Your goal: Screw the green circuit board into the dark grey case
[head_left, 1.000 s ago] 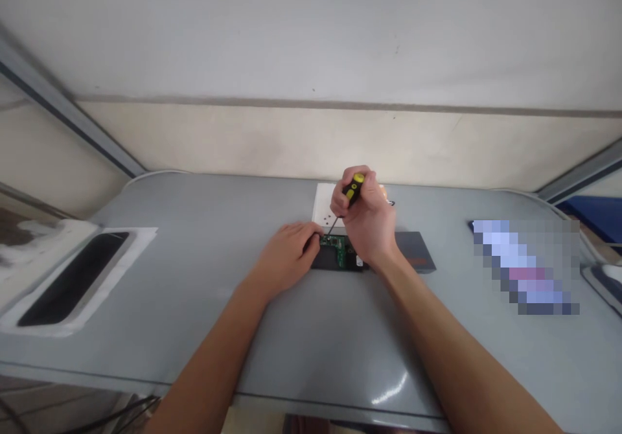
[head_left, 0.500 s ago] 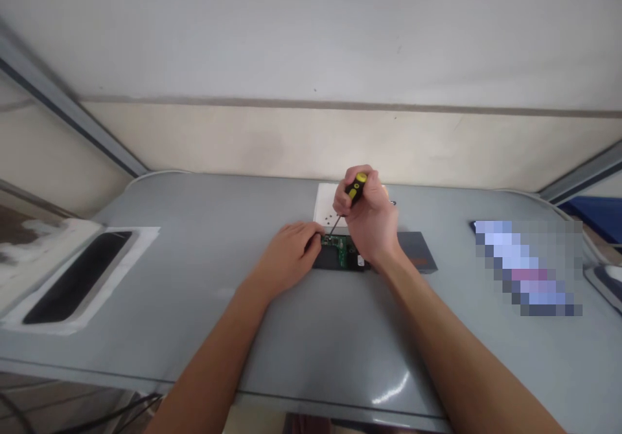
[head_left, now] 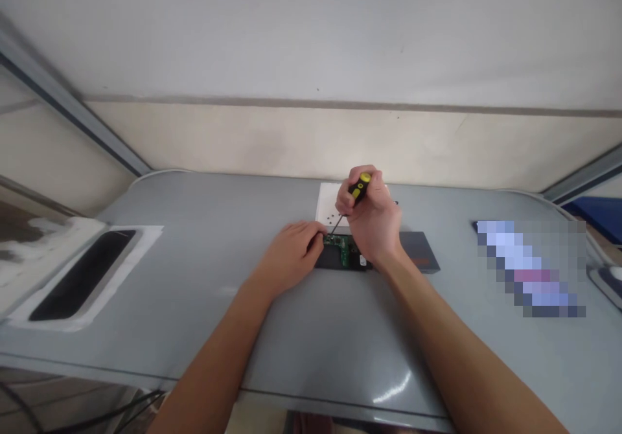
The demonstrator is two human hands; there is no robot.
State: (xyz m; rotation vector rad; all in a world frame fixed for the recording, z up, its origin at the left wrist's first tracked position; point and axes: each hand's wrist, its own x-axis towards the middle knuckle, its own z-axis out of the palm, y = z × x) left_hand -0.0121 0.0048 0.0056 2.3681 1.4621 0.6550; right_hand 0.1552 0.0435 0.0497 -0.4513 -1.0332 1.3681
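My right hand (head_left: pixel 373 217) is closed round a black and yellow screwdriver (head_left: pixel 358 190), held tilted. Its thin shaft runs down and left to the green circuit board (head_left: pixel 344 252) at the upper left of an opened black phone-like device (head_left: pixel 332 257). My left hand (head_left: pixel 294 249) grips the left end of that device, fingers curled over its top corner and thumb along the near side. My right hand and wrist hide part of the device's right end. Behind it lies a white sheet (head_left: pixel 326 195) with several small dark screws (head_left: pixel 331 218) on it.
A flat dark grey panel (head_left: pixel 418 251) lies right of the device. On the grey table (head_left: pixel 204 330), a black panel (head_left: pixel 82 275) rests on white material at the left, and a pixelated object (head_left: pixel 529 269) is at the right. A wall (head_left: pixel 243 139) rises behind.
The view has shifted very slightly. Both hands stay at the device, and the screwdriver tip remains on the same area of the circuit board.
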